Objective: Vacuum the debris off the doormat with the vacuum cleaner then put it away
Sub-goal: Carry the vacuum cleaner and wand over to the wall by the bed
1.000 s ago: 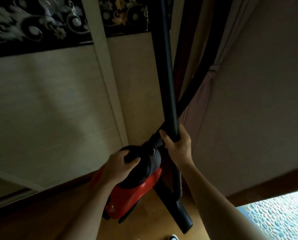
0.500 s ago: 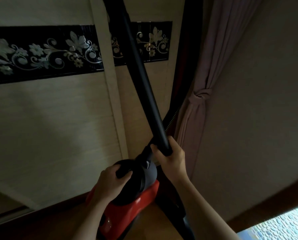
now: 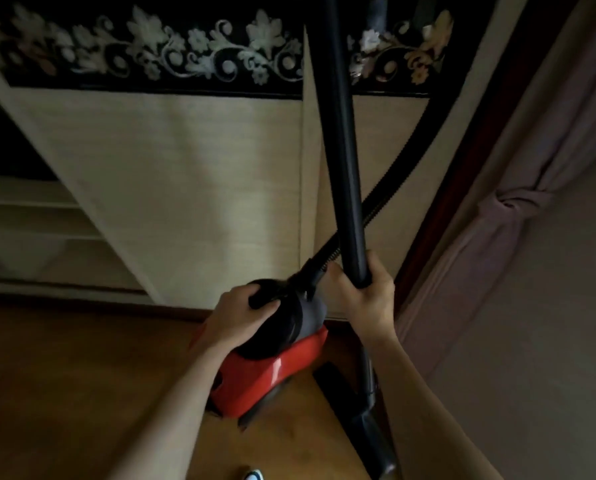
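Put-away step: your left hand grips the vacuum cleaner handle, right hand clenches the wand. Next, carry toward the wardrobe at 11 o'clock.

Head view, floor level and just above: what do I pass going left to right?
Open shelves → left hand on the vacuum cleaner handle → right hand gripping the tube → tied curtain.

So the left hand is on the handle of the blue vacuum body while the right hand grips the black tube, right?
Not quite: the vacuum body is red, not blue, as the head view shows. The left hand is on its handle and the right hand grips the black tube.
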`<state>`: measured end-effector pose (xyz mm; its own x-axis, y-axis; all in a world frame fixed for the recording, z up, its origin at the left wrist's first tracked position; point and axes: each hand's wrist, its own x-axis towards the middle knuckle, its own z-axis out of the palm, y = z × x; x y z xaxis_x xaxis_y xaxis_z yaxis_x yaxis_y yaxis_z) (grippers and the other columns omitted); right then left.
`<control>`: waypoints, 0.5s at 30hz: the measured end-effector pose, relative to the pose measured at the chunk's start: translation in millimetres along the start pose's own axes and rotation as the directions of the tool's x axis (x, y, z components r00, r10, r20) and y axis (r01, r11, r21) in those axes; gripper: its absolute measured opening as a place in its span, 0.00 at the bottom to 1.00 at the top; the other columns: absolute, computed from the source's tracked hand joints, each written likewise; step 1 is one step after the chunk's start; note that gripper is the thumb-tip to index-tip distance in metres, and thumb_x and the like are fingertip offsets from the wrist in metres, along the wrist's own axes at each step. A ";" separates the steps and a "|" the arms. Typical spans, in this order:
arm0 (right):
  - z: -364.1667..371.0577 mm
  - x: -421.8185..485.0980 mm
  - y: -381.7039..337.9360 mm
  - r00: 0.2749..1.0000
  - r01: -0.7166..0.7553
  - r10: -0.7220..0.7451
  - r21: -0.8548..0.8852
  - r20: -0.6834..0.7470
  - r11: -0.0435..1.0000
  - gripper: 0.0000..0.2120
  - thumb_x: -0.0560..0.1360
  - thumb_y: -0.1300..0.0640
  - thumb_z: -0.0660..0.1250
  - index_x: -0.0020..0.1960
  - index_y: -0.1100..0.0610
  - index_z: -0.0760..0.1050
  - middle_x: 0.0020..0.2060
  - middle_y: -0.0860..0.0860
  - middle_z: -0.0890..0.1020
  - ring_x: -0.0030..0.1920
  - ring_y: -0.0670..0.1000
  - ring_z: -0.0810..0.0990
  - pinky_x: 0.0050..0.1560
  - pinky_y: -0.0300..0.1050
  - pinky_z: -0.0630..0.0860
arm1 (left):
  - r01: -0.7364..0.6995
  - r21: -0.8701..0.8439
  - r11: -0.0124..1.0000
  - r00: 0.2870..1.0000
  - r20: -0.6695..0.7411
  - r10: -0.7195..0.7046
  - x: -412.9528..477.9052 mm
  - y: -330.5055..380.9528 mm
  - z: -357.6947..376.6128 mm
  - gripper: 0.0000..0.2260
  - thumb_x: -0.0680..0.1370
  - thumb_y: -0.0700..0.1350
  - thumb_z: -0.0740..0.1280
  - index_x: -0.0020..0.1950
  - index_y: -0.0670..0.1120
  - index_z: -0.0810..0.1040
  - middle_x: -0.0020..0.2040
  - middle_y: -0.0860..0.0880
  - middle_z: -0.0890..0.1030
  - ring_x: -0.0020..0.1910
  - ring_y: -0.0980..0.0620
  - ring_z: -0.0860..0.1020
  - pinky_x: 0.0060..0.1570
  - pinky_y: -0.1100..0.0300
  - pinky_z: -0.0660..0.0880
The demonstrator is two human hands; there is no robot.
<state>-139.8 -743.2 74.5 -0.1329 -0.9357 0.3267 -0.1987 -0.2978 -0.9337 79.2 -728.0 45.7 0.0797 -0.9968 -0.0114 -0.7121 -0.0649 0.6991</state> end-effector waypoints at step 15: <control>88.0 -21.9 1.1 0.835 -0.028 -0.056 0.143 0.548 0.989 0.14 0.76 0.57 0.74 0.38 0.48 0.71 0.29 0.48 0.75 0.31 0.46 0.75 0.34 0.42 0.74 | 0.360 -0.117 0.926 0.853 -0.361 -0.377 -120.7 -45.1 -34.0 0.11 0.78 0.49 0.69 0.56 0.44 0.82 0.37 0.62 0.76 0.40 0.60 0.77 0.37 0.71 0.68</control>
<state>-51.7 -739.6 53.4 0.4318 -0.8681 0.2447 -0.0540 -0.2957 -0.9538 125.4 -603.1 39.8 0.5885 -0.8084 -0.0151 -0.5487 -0.4130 0.7269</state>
